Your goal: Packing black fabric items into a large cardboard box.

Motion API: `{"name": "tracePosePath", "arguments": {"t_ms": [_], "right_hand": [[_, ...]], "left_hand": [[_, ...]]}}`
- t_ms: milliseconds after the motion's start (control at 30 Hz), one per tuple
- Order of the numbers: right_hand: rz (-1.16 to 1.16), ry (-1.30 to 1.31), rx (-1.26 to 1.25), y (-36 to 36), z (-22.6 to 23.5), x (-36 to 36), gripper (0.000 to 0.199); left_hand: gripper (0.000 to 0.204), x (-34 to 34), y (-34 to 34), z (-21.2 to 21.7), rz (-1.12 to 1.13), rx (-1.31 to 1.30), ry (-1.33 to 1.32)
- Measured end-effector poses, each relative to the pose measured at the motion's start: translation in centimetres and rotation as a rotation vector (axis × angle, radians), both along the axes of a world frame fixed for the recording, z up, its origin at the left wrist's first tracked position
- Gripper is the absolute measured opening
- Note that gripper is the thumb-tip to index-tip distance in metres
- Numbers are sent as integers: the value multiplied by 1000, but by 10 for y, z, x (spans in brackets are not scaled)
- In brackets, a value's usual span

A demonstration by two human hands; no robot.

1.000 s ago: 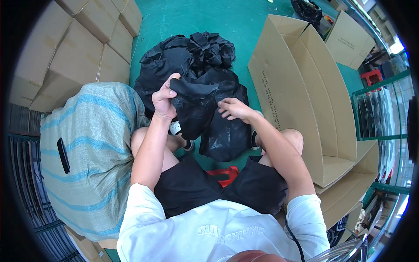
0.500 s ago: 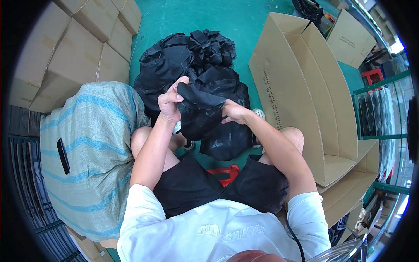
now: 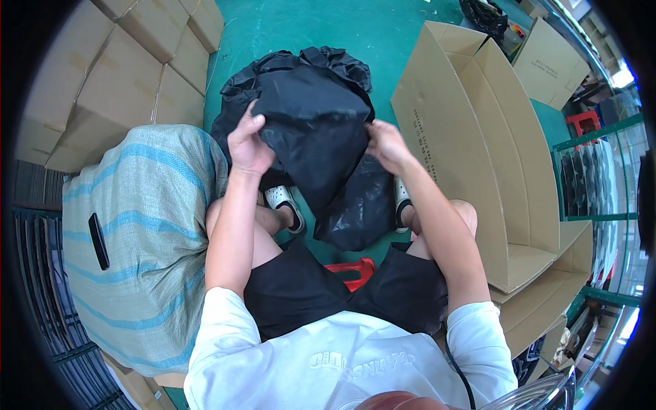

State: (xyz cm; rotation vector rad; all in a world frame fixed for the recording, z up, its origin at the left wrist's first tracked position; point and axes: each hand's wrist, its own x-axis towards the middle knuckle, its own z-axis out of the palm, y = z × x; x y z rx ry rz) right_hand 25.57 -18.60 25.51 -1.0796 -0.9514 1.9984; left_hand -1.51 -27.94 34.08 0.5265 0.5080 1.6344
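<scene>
Hands spreading black garment (image 3: 318, 130), left hand (image 3: 247, 145) and right hand (image 3: 386, 145) each in closed grip on its edges (above green floor (image 3: 307, 27))

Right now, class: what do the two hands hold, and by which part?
Both hold one black bag: left hand at its left edge, right hand at its right edge.

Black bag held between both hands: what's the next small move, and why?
Probably lower the black bag toward the lap and flatten it. The left hand and right hand each grip an opposite edge, holding it spread above the pile of black bags on the green floor, with its lower corner hanging loose. The open cardboard box lies at the right.
</scene>
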Motion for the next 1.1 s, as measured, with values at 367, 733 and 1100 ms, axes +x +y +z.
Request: {"name": "tracePosePath", "arguments": {"t_ms": [367,733,1100], "right_hand": [[-1,496,207,39,53,101,24],[-107,448,220,30,55,97,25],[-68,467,197,24,62,90,25]], "left_hand": [[12,-42,2,5,101,-15,401],[25,1,5,-22,-495,40,372],[28,56,-1,-55,-898,-282,607]]}}
